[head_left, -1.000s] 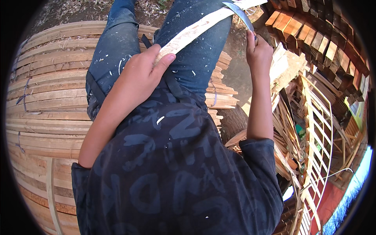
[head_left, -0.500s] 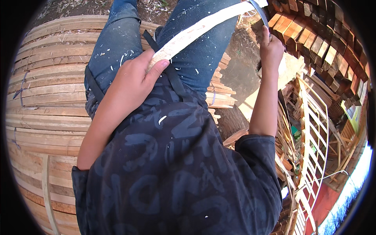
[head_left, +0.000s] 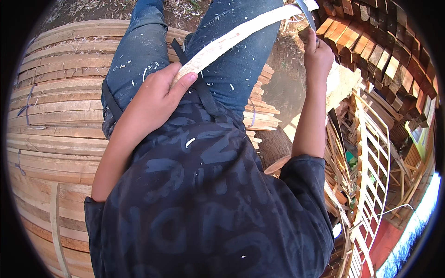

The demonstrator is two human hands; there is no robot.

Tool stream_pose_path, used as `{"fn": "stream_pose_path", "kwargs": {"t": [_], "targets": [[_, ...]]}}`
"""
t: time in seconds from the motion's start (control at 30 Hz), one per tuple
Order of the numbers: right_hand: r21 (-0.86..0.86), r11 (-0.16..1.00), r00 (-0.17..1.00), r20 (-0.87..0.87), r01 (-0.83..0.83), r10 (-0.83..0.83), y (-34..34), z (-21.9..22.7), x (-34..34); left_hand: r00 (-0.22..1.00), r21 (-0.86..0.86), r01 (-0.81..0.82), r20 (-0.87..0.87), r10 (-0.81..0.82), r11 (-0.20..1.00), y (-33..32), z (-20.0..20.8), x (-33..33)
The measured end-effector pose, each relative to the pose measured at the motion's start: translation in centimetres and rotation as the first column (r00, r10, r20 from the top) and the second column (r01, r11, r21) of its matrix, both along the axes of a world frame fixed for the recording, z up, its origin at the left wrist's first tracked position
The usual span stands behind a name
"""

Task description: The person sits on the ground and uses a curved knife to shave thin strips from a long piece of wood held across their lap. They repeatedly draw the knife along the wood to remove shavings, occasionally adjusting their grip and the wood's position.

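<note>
A long pale peeled wooden stick [head_left: 241,33] slants from my lap up to the far right, lying across my thighs. Its near end is wrapped by my left hand [head_left: 162,88], which is closed with the thumb along the wood. At the far end, a narrow curved knife blade [head_left: 306,15] crosses the stick, touching or just over it. My right hand [head_left: 318,58] is closed around the knife's handle, which is mostly hidden by the fingers. White shavings dot my jeans [head_left: 134,60] and dark shirt [head_left: 204,194].
Stacked planks [head_left: 60,106] tied with thin purple cord lie under and left of me. More cut timber [head_left: 371,46] is piled at the far right. A pale slatted wooden frame [head_left: 373,153] leans among loose strips to the right. Shavings litter the ground [head_left: 83,21] ahead.
My right hand has shifted slightly left with the knife, and the blade has turned a little. My left hand stays around the stick's near end.
</note>
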State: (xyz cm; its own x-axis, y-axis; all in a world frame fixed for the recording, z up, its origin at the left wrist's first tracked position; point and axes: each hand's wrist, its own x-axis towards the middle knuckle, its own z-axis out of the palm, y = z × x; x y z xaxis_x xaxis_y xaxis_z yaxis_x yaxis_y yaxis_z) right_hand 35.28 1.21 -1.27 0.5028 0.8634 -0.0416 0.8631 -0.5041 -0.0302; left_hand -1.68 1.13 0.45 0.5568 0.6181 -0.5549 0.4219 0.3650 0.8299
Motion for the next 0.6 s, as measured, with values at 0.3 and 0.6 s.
{"fn": "stream_pose_path", "kwargs": {"t": [0.3,0.6], "targets": [[-0.104,0.985,0.989,0.031,-0.140,0.144,-0.1,1.8,0.4,0.996,-0.041,0.013,-0.083,-0.016,0.999,-0.4,-0.3,-2.0],[-0.170,0.974,0.988,0.015,-0.151,0.156,-0.6,2.3,-4.0,0.988,0.018,0.047,-0.151,-0.043,0.999,-0.7,1.0,-1.9]]}}
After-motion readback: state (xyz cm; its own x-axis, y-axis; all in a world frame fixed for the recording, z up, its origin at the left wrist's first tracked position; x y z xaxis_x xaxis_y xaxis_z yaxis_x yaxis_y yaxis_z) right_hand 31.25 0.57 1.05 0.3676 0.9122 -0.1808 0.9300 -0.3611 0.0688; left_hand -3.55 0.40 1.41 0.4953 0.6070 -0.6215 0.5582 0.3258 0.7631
